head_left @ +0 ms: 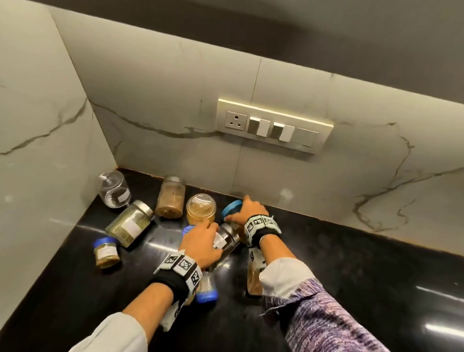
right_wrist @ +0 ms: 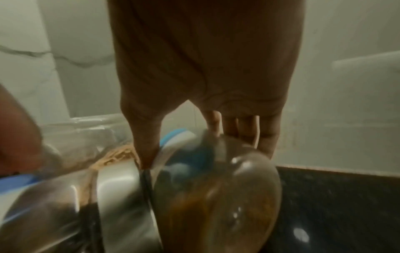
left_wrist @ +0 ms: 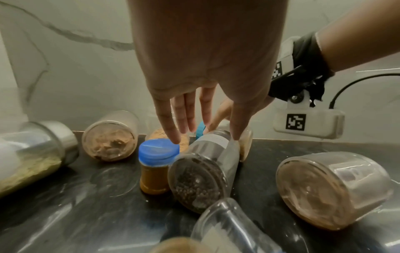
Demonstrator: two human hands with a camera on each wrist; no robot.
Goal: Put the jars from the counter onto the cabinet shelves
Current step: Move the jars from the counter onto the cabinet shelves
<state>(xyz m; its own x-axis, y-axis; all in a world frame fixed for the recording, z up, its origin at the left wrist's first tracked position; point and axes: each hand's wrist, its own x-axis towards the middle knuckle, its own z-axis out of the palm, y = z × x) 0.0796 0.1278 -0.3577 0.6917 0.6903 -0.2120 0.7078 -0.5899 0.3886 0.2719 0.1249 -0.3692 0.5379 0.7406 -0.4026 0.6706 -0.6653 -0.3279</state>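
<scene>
On the glossy black desk [head_left: 329,275], the left hand [head_left: 200,243] spreads straight fingers over a toppled peppercorn jar [left_wrist: 201,172]; the right hand [head_left: 249,211] grips a blue-lidded round jar [right_wrist: 216,196] by the marble backsplash [head_left: 283,176].

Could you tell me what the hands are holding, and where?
Right hand grips the blue-lidded clear jar of brown powder near its lid; left hand, fingers straight, straddles the dark-seed jar.

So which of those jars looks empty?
The clear glass jar in the far left corner by the wall. Nearly everything else in view holds spices or powder; this one shows only a label.
</scene>
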